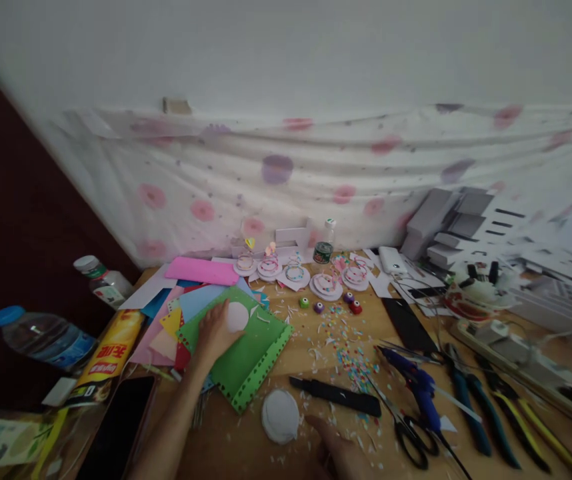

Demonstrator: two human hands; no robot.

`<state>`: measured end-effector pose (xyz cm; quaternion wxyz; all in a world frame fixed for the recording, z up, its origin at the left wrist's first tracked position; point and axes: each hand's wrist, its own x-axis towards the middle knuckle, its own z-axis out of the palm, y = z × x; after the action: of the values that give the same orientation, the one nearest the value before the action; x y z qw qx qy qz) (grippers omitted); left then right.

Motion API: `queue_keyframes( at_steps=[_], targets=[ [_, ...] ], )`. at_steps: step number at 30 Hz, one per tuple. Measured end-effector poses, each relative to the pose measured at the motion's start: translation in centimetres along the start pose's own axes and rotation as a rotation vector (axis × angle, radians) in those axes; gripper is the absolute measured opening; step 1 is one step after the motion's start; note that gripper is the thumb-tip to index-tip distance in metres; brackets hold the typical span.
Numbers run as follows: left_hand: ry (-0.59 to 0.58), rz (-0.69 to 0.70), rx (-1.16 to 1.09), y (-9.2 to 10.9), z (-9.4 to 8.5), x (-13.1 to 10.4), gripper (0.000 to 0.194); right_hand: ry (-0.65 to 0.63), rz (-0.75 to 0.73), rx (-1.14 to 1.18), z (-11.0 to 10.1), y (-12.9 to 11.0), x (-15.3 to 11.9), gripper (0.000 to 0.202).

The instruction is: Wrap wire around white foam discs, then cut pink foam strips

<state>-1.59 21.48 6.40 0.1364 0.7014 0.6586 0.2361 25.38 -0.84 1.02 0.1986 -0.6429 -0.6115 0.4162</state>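
Observation:
My left hand (213, 333) reaches over a green felt-like sheet (246, 360) with a punched border. Its thumb and fingers are closed at the edge of a white paper disc (237, 317). At the bottom, my right hand (339, 450) is partly cut off by the frame; its index finger stretches out, and nothing shows in it. Just left of that fingertip lies a stack of round white discs (280, 417) on the wooden table. A black utility knife (339, 397) lies above my right hand.
Scissors (411, 433), a blue glue gun (419, 383) and pliers (469, 400) lie at right. Decorated disc pieces (326, 285) stand at the back among small beads (356, 363) and paper scraps. At left are a phone (119, 427), a yellow can (109, 357) and a water bottle (41, 337).

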Motion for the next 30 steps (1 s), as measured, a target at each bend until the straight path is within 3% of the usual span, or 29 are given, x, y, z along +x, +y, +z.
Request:
queue_keyframes(
  at_steps=[2, 6, 9, 12, 13, 15, 17, 20, 23, 30],
  targets=[
    [-0.02, -0.02, -0.079, 0.0, -0.4, 0.1, 0.07, -0.004, -0.025, -0.072, -0.1, -1.0, 0.0, 0.065],
    [-0.005, -0.097, -0.328, 0.3, -1.8, -0.8, 0.078, 0.104, -0.116, -0.086, 0.1, -3.9, 0.7, 0.076],
    [0.0, -0.201, -0.597, 1.2, -3.4, -2.9, 0.079, 0.161, -0.154, -0.155, 0.8, -5.7, 1.9, 0.09],
    [-0.05, -0.272, -0.882, 2.6, -4.8, -6.0, 0.082, 0.183, -0.155, -0.23, 1.6, -6.2, 2.8, 0.09],
    [-0.09, -0.297, -1.015, 3.1, -5.1, -7.1, 0.083, 0.197, -0.167, -0.235, 1.8, -6.0, 3.0, 0.088],
    [-0.203, -0.469, -1.607, 4.2, -5.4, -8.9, 0.081, 0.238, -0.19, -0.209, 2.0, -5.5, 3.1, 0.085],
    [-0.271, -0.597, -1.916, 5.1, -5.2, -10.0, 0.079, 0.291, -0.219, -0.113, 1.7, -5.1, 3.0, 0.089],
    [-0.308, -0.702, -2.001, 5.9, -4.3, -10.6, 0.075, 0.446, -0.344, 0.107, 0.5, -5.8, 2.5, 0.098],
    [-0.356, -0.702, -2.0, 6.6, -3.1, -10.6, 0.075, 0.548, -0.475, 0.216, -1.1, -8.0, 1.6, 0.098],
    [-0.356, -0.572, -2.036, 8.2, -1.3, -11.3, 0.08, 0.155, -0.45, 0.484, -1.7, -11.9, -1.5, 0.107]
  ],
)
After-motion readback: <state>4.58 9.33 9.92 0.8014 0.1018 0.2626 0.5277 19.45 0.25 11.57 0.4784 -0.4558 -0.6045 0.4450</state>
